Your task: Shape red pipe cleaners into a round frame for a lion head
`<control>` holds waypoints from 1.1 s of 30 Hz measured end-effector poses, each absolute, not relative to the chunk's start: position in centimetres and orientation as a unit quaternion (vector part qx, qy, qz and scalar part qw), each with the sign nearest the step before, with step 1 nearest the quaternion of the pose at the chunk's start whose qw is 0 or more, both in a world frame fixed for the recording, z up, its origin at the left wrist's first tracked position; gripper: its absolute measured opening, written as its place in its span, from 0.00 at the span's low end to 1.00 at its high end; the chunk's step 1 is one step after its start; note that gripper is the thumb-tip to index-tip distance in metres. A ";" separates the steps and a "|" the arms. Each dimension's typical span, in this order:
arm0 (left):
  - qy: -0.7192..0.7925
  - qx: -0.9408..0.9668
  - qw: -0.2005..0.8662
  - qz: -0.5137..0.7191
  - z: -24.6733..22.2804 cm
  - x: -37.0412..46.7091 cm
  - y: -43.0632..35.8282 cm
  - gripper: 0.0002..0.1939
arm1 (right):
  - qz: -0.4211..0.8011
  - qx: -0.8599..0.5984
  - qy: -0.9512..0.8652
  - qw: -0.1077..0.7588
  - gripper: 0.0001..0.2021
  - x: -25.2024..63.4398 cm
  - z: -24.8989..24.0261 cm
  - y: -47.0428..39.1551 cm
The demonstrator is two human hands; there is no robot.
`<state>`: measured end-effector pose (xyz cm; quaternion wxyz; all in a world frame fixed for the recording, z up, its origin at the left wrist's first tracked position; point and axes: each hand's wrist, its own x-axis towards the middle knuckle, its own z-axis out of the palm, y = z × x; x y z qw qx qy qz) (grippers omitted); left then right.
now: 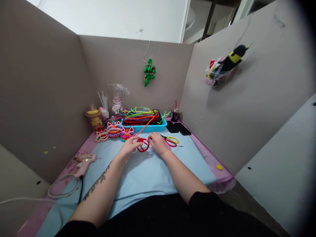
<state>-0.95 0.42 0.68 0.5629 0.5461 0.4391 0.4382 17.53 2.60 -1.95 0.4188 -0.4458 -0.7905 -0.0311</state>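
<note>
My left hand pinches the left side of a red pipe-cleaner ring with crossing strands inside it. On the ring's right, my right hand has its fingers closed at a pink pipe-cleaner strand that runs over the ring's upper part. An orange pipe cleaner slants up from beside the left fingers; whether it joins the ring, I cannot tell. Scissors with red and yellow handles lie just beyond my right hand. Behind my left hand sit fuzzy animal-face pieces, one purple and one pink.
A blue tray of colourful pipe cleaners stands at the back. Dark phone-like slabs and a drink cup are at its right. At left lie a pink glue gun with its cable and a brown cup. Grey panels enclose three sides.
</note>
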 end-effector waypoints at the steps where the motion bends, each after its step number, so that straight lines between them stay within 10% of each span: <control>1: 0.447 0.546 0.554 0.441 0.8 -0.9 0.3 0.26 | -0.020 -0.447 -0.785 0.429 0.06 17.5 -2.0 2.6; 10: 0.464 0.536 0.533 0.462 0.8 -0.6 0.1 0.28 | 0.237 -0.462 -0.657 0.547 0.04 16.5 -1.3 1.9; 19: 0.441 0.567 0.518 0.464 0.5 -1.0 0.5 0.28 | 0.520 -0.378 -0.598 0.479 0.06 16.6 -1.6 2.2; 33: 0.414 0.569 0.539 0.463 0.6 -1.0 0.4 0.28 | 0.271 -0.411 -0.711 0.502 0.04 16.7 -1.1 1.8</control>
